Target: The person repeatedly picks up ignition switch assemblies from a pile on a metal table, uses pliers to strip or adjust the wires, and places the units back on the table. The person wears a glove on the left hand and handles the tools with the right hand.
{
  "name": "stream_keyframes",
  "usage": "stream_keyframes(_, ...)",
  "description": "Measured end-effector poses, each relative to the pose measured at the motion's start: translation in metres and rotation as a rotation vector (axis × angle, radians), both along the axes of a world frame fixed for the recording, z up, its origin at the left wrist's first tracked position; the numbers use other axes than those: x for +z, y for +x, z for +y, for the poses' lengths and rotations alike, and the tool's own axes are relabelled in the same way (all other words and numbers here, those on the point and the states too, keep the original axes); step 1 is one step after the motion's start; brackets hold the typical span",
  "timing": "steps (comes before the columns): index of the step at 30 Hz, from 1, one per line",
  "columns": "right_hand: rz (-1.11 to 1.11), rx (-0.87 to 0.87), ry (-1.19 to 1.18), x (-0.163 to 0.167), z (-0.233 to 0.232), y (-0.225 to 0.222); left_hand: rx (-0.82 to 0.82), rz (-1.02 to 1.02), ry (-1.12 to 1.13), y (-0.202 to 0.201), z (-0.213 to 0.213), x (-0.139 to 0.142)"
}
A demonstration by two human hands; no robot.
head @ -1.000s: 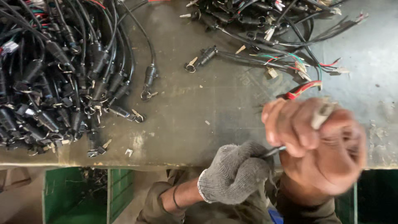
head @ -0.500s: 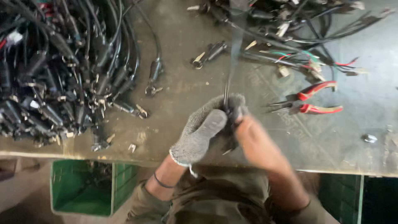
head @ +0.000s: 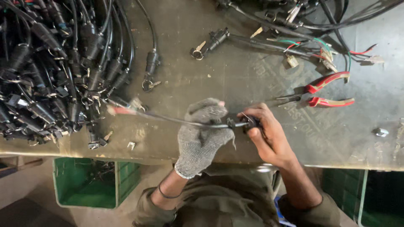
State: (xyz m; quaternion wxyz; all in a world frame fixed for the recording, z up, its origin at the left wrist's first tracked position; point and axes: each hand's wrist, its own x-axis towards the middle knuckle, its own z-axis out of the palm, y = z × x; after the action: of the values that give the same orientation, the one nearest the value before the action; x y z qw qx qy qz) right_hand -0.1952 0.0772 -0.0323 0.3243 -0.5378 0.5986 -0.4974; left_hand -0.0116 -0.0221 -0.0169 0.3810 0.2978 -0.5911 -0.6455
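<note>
cable now turned level, both hands gripping it, pliers lying near, cable heap left

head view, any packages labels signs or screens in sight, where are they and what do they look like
No packages, signs or screens show.
Faint printed marking: on the grey worktop, right of centre beside the red-handled pliers; pale, worn lettering in slanted rows, partly rubbed away.
Small tags: on the loose wire ends at upper right; tan and whitish, squarish, too small to tell if they are labels.
</note>
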Motion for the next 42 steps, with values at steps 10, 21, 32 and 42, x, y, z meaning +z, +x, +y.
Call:
stream_keyframes(10, 0.137, -0.049, -0.099, 0.000, 0.002, 0.015, -0.137, -0.359, -0.383, 0.001, -0.027, 0.030)
stream_keyframes(21, 0.026, -0.035, -0.089, -0.002, -0.002, 0.022, -0.160, -0.236, -0.231, 0.002, -0.022, 0.018)
stream_keyframes(32, 0.081, -0.135, -0.038, -0.002, 0.002, 0.025, -0.124, -0.303, -0.272, -0.007, -0.023, 0.030)
stream_keyframes(42, -0.508, -0.060, 0.178, -0.008, -0.013, 0.021, -0.092, -0.311, -0.500, -0.003, -0.010, 0.035)
